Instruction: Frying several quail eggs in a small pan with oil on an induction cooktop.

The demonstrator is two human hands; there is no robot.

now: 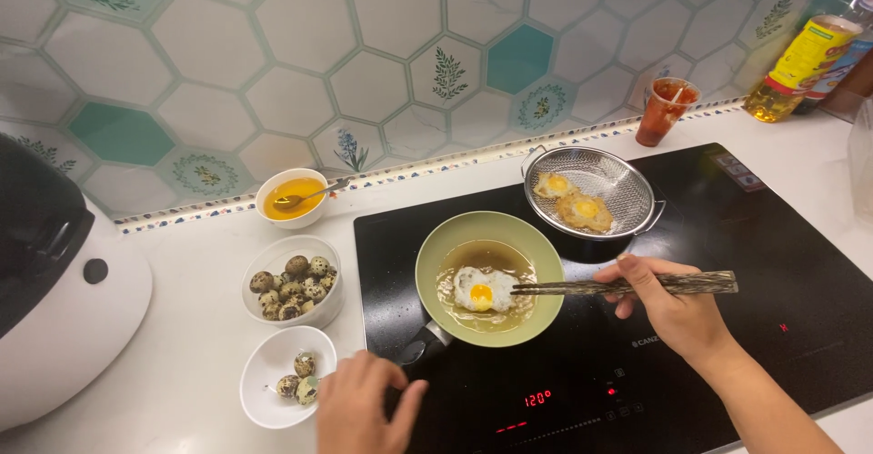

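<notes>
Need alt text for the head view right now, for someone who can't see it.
The right hand holds chopsticks at a small fried egg in oil in a green pan on a black cooktop. The left hand is at the pan handle, beside bowls of quail eggs.

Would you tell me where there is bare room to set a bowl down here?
Free: the hob right of the strainer, and the counter between the cooker and the egg bowls. Crowded: around the pan, where both hands work.
</notes>
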